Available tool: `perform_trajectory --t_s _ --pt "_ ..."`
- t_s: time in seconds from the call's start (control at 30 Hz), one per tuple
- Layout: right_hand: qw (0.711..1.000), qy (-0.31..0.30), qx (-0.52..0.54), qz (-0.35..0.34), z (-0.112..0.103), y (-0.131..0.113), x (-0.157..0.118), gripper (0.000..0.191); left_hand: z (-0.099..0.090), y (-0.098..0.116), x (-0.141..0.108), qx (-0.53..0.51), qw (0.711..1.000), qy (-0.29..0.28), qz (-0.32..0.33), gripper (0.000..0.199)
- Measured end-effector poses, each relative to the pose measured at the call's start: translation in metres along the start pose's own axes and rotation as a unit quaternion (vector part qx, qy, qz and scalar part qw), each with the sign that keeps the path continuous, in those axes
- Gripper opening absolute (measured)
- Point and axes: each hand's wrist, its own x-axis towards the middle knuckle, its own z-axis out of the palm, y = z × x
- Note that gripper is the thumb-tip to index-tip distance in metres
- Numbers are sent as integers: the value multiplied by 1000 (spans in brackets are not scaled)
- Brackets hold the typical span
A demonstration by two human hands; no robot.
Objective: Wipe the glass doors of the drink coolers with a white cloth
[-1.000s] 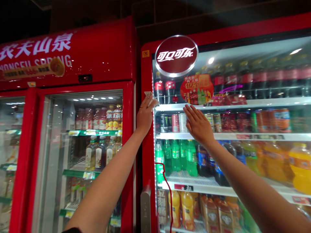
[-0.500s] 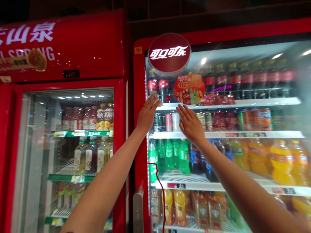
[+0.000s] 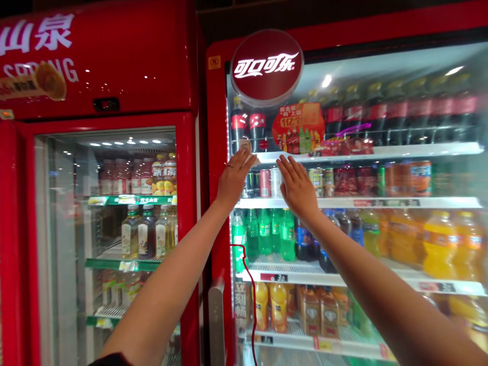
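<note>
My left hand (image 3: 232, 178), a ring on one finger, is raised against the left side of the right-hand fridge's glass door (image 3: 267, 267). Under its fingers is a small pale crumpled cloth (image 3: 245, 146), partly hidden, pressed to the glass. It could be a paper tissue. My right hand (image 3: 298, 185) lies flat with fingers stretched on the same glass, a little to the right, holding nothing. Behind the pane, cola bottles (image 3: 375, 109), cans (image 3: 420, 175) and green bottles (image 3: 264, 231) stand on shelves.
A round lit sign (image 3: 267, 68) sits on the door's top left, with an orange promotional sticker (image 3: 299, 127) below it. A vertical door handle (image 3: 217, 320) is at lower left. Another red fridge (image 3: 186, 203) with bottled drinks stands to the left.
The fridges and signs sit slightly higher in view as the camera tilts. My left hand with the cloth has shifted slightly right and down on the glass; the right hand stays nearly in place.
</note>
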Motion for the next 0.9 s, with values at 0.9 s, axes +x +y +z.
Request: perform_trajectory --t_s 0.9 --pt "995 -6 98 -21 -14 -35 38 83 7 8 -14 -45 999 -2 -21 89"
